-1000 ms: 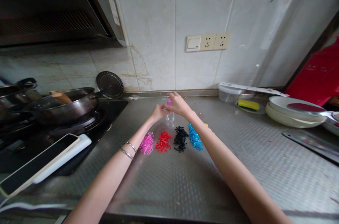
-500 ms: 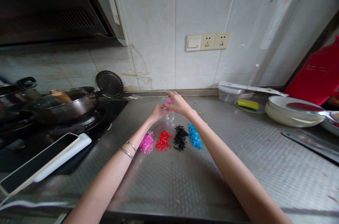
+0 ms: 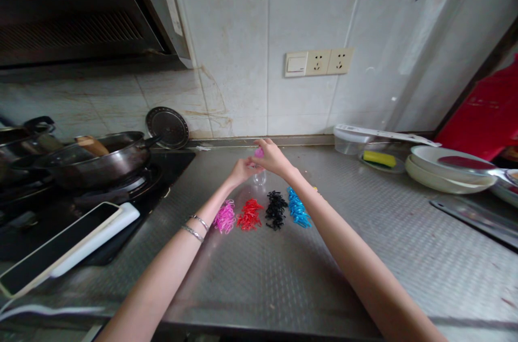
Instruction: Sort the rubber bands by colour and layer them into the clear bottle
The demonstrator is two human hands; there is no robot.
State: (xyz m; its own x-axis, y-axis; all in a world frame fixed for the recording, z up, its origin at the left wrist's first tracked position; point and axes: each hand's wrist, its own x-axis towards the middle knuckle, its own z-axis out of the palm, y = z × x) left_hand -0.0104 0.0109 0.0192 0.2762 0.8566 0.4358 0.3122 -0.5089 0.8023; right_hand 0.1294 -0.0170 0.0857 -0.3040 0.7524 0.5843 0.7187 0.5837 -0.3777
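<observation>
Both my hands meet at the back of a steel counter [image 3: 283, 277] around a small clear bottle [image 3: 259, 178] with a pink cap [image 3: 258, 152]. My left hand [image 3: 242, 170] closes on the bottle's side. My right hand [image 3: 273, 158] pinches the pink cap from above. Just in front of the bottle lie four small heaps of elastic bands in a row: pink [image 3: 225, 217], red [image 3: 250, 215], black [image 3: 275, 210] and blue [image 3: 298, 207]. Two bracelets sit on my left wrist.
A stove with a wok [image 3: 95, 158] and pots stands at the left, a phone on a white slab [image 3: 60, 247] before it. At the right are a clear tub [image 3: 348, 143], a yellow sponge [image 3: 379, 159], white plates [image 3: 445, 172] and a red board [image 3: 485, 115].
Hardly anything has moved; both hands stay on the bottle and cap, shifting only slightly.
</observation>
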